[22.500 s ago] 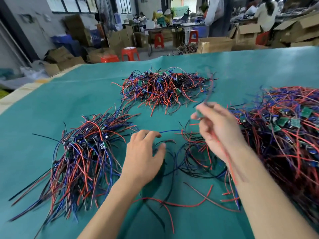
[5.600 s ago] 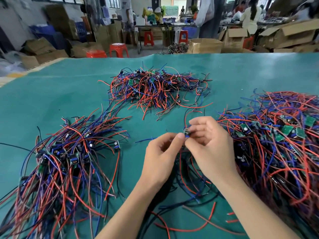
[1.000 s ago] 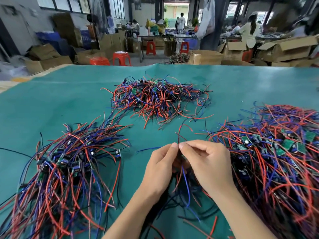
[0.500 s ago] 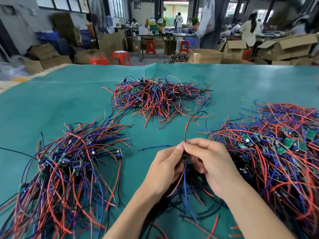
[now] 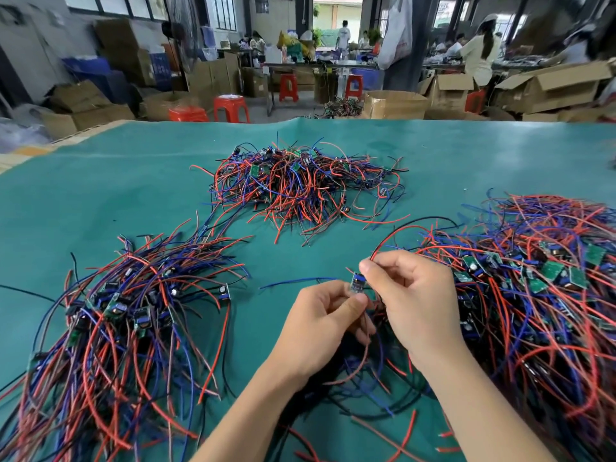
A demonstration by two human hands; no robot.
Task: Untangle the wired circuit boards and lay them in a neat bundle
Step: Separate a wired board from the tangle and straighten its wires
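Head view, left to right: the combed bundle (image 5: 126, 315) lies on the left of the green bench (image 5: 100, 181), its wires fanned toward the near edge and its boards clustered near the top. A second pile (image 5: 300, 185) sits farther back at centre. In front of it the left hand (image 5: 320, 325) pinches the lower end of one small board (image 5: 357, 284) between thumb and fingers. The right hand (image 5: 413, 295), just beside it, pinches the board's top with thumb and forefinger, and a red wire (image 5: 400, 233) arcs up and away from that grip. Half a second ago both hands were closed over the board and hid it; now it stands upright between the fingertips in plain sight, with the hands slightly parted. That suggests this board is nearly free of the loose wires (image 5: 366, 378) under the wrists. Its leads probably need straightening before it joins the left bundle. The big tangled heap (image 5: 540, 295) on the right awaits sorting.
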